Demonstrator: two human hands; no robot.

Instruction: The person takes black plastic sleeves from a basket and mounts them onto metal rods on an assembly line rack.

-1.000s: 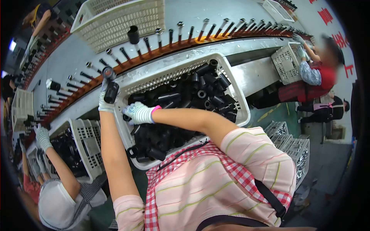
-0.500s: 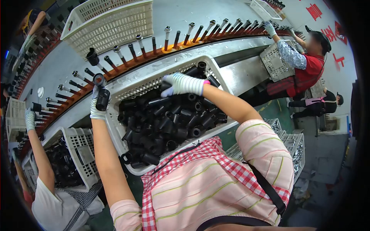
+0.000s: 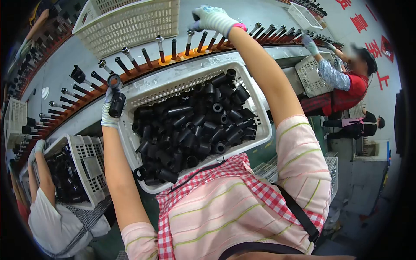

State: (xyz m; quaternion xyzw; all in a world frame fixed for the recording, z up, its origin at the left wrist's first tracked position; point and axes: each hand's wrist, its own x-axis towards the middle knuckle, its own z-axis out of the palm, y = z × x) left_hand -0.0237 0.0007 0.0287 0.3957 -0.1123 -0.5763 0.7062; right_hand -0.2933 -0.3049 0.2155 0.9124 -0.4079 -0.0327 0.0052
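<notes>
My left hand (image 3: 110,113), in a striped white glove, is closed around black cylindrical sleeves (image 3: 117,105) at the left end of the basket in front of me. My right hand (image 3: 212,19) is raised over the row of upright rods (image 3: 189,42), its fingers curled by a dark piece that is too small to make out. Below it stands a white plastic basket (image 3: 265,125) heaped with black sleeves (image 3: 186,134). On one of the rods at the left sits a wider black sleeve (image 3: 78,74).
A large white crate (image 3: 130,30) stands beyond the orange rail. At the right a co-worker in red (image 3: 350,93) reaches to the rods beside a white basket (image 3: 314,77). Another co-worker (image 3: 65,221) is at the left by a basket of black parts (image 3: 93,169).
My right hand has gone from inside the basket up over the rod row. My left hand still holds its sleeves. The rods and the capped one have shifted left in view.
</notes>
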